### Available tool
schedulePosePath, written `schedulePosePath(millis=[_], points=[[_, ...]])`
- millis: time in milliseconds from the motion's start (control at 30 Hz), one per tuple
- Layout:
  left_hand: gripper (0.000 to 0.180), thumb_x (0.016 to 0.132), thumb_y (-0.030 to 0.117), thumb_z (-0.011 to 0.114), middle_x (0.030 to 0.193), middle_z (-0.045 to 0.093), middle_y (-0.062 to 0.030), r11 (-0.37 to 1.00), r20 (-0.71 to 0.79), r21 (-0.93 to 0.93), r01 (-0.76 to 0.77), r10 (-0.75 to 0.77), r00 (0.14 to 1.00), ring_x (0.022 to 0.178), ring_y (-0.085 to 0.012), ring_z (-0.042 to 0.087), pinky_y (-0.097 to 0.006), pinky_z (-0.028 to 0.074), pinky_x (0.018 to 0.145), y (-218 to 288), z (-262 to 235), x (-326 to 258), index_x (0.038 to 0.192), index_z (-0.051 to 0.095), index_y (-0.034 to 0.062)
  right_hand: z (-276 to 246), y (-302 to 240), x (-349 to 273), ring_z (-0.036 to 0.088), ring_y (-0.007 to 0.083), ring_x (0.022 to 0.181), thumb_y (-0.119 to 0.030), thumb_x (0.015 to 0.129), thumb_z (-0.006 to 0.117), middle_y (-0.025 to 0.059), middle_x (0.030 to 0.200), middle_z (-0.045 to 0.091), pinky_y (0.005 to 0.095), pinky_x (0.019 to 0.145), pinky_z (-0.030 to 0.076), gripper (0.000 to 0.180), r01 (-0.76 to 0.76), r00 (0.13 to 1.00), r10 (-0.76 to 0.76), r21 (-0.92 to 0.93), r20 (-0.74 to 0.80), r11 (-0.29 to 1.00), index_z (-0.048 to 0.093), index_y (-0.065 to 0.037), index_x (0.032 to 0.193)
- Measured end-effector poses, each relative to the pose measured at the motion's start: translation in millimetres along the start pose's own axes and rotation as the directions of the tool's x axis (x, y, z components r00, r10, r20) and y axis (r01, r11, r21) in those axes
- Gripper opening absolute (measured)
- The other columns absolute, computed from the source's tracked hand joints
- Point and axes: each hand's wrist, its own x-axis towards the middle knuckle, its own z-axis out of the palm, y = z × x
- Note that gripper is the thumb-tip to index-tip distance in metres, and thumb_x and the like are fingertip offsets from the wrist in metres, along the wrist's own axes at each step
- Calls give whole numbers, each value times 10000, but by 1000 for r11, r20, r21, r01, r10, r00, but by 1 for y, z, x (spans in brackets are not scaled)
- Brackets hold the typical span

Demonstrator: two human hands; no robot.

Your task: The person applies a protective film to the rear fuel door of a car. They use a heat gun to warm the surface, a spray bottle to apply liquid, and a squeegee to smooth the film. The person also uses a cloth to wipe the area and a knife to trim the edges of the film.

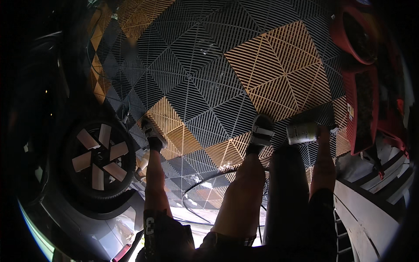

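Note:
My right forearm comes up from the lower edge, and my right hand (pixel 324 132) is closed around one end of a pale greenish cylindrical can (pixel 302 133). The can lies level above the floor, its other end toward my right shoe (pixel 262 130). Just below the can, a long dark rounded object (pixel 287 187) stands beside my right leg; its kind is too dark to make out. My left hand is nowhere in the picture. My left shoe (pixel 153 134) is on the tiles near the car wheel.
A dark car with a spoked wheel (pixel 101 156) is at the left. The floor has black and orange slatted tiles (pixel 205 83). A black hose or cable (pixel 185 198) curves behind my legs. A red round tub (pixel 345 37), a red tray (pixel 349 113) and a white panel (pixel 366 218) are at the right.

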Motion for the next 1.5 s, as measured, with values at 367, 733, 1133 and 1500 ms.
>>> schedulePosePath(millis=[367,733,1133,1500], points=[[521,709,176,810,785,678,-78,920,-330,-310,-239,131,935,767,-262,662,-404,521,716,-229,30,98,1168,577,95,-309,-510,45,637,225,696,-112,817,707,89,763,645,369,671,511,796,313,943,-180,563,-279,765,282,-68,1488],[252,840,117,635,895,629,-87,493,-883,-449,-745,-371,287,866,-253,621,-397,464,779,-321,-397,266,1090,636,90,-533,-923,-6,646,327,655,-162,690,734,162,777,646,397,609,519,702,775,617,-786,146,35,614,493,-7,1331],[290,784,133,718,1093,524,-44,660,-882,-405,-633,-464,81,1069,-263,473,-426,391,857,-336,-639,381,1072,685,120,-589,-1273,39,649,316,677,-193,712,725,144,770,652,388,633,511,645,893,320,-927,263,197,364,521,-23,1301],[164,752,123,735,1064,532,-30,665,-829,-519,-537,-544,128,1077,-265,464,-425,355,865,-314,-666,369,910,692,128,-583,-1570,112,628,210,622,-150,776,719,88,683,610,327,587,480,468,871,-122,-961,491,249,17,566,15,1186]])
